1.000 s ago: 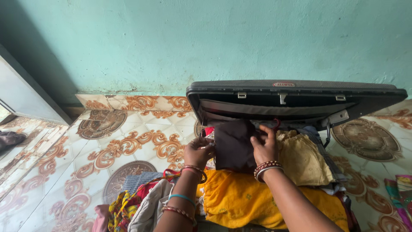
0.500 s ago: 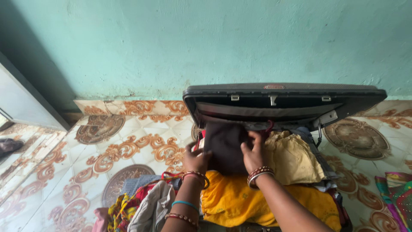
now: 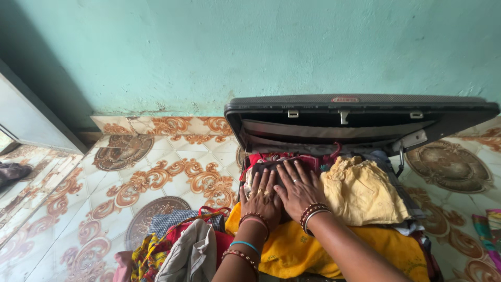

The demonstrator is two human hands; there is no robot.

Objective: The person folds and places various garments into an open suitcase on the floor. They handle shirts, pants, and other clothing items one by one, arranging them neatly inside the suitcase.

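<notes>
Pressing down side by side, the left hand and the right hand are laid flat on a dark folded garment inside the open suitcase. The fingers of both hands are spread wide and extended, palms down, with nothing gripped between them. The dark garment is mostly covered by the hands, so its full outline cannot be made out; it seems to lie at the left end of the suitcase, on top of red cloth. A pale yellow garment is seen just to the right of the hands, also within the suitcase. A brighter orange-yellow cloth is draped over the near edge of the suitcase, beneath the forearms. Bangles are worn on both wrists. The suitcase lid is held upright against the green wall. Left of the suitcase, a heap of mixed clothes is spread on the patterned tile floor.
</notes>
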